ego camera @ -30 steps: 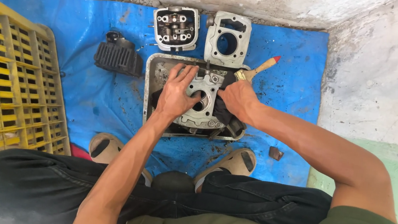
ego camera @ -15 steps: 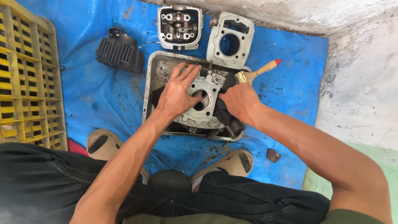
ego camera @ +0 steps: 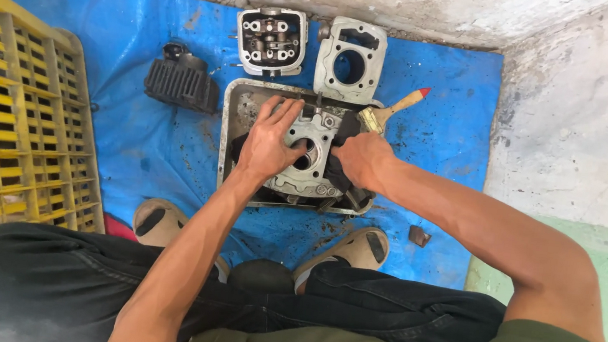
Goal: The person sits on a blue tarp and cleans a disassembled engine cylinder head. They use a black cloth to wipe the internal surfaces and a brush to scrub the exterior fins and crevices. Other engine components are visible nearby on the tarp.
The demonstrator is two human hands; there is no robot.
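A grey metal engine casting (ego camera: 311, 166) with a round bore lies in a dirty metal tray (ego camera: 235, 108) on a blue tarp. My left hand (ego camera: 267, 142) lies flat on the casting's left side, fingers spread. My right hand (ego camera: 362, 159) grips the casting's right edge, fingers curled under it. A paintbrush (ego camera: 391, 110) with a wooden handle and red tip rests on the tray's upper right rim, just above my right hand.
Beyond the tray lie a cylinder head (ego camera: 271, 39) and a grey cylinder block (ego camera: 351, 59). A black finned cylinder (ego camera: 181, 83) sits to the left. A yellow plastic crate (ego camera: 0, 126) stands at the far left. A small dark part (ego camera: 419, 235) lies by my right foot. Concrete walls close the right and back.
Both hands stay on the casting in the tray. The view has shifted slightly; nothing else has visibly moved.
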